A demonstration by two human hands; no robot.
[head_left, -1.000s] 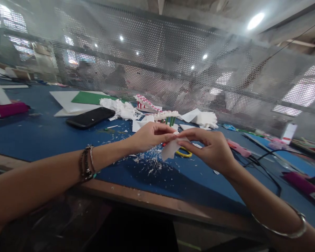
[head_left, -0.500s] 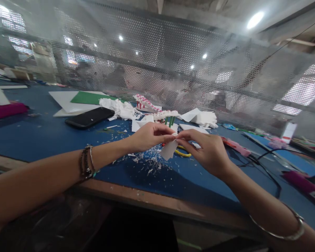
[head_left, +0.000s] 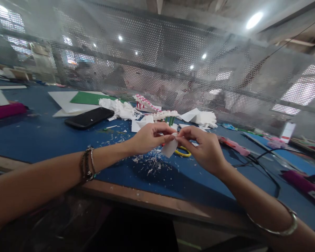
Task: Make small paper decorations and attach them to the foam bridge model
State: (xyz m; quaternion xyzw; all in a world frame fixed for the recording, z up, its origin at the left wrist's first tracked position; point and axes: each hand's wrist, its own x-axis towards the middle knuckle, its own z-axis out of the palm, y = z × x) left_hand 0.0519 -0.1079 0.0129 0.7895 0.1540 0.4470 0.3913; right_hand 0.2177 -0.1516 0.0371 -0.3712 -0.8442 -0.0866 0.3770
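Observation:
My left hand [head_left: 147,138] and my right hand [head_left: 203,148] meet above the blue table [head_left: 42,136], both pinching the top of a small white paper piece [head_left: 169,148] that hangs down between them. The fingertips of the two hands almost touch. Under the paper lie white paper shreds [head_left: 151,163] and a yellow-handled tool [head_left: 183,151], partly hidden by my right hand. Dark bracelets sit on my left wrist and a metal bangle on my right forearm.
A black phone [head_left: 89,117] lies at the left. Behind it are white and green sheets [head_left: 76,99], crumpled white paper [head_left: 120,108] and red-white strips [head_left: 147,102]. A black cable [head_left: 265,168] and pink objects [head_left: 236,147] lie to the right. A perforated screen [head_left: 173,70] rises behind the table.
My right hand has shifted a little left and closed tighter on the paper's top edge. The paper piece hangs more folded and narrower than before.

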